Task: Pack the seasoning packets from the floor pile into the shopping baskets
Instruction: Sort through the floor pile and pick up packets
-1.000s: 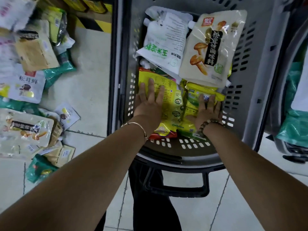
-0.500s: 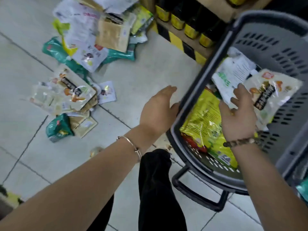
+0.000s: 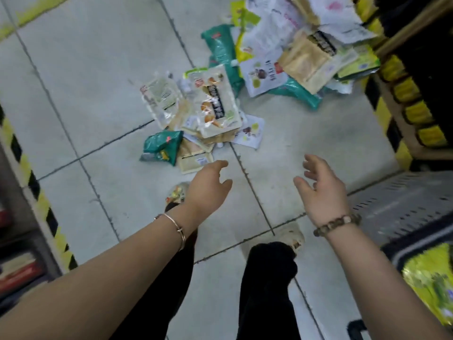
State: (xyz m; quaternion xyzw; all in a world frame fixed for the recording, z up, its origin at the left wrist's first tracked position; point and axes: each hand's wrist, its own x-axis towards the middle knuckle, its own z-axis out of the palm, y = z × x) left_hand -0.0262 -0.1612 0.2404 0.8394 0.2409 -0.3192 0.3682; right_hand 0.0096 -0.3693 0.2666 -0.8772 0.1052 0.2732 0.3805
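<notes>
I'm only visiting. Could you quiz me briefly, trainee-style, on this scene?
1. True or false: the bare left hand grips a packet.
2. The grey perforated plastic shopping basket lies: A) beside the bare right hand, B) beside the left hand, C) on a shelf.
3. Fill in: the crinkled foil packet at the near edge of the floor pile is ___.
Key: 1 false; 2 A; 3 teal green.

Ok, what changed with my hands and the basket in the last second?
The left hand and right hand came out of the basket, where they pressed flat on the yellow packets. They now reach, open and empty, toward the nearer floor pile. The view swung left, putting the basket at the right edge. Yellow packets remain inside, and the pile looks undisturbed.
</notes>
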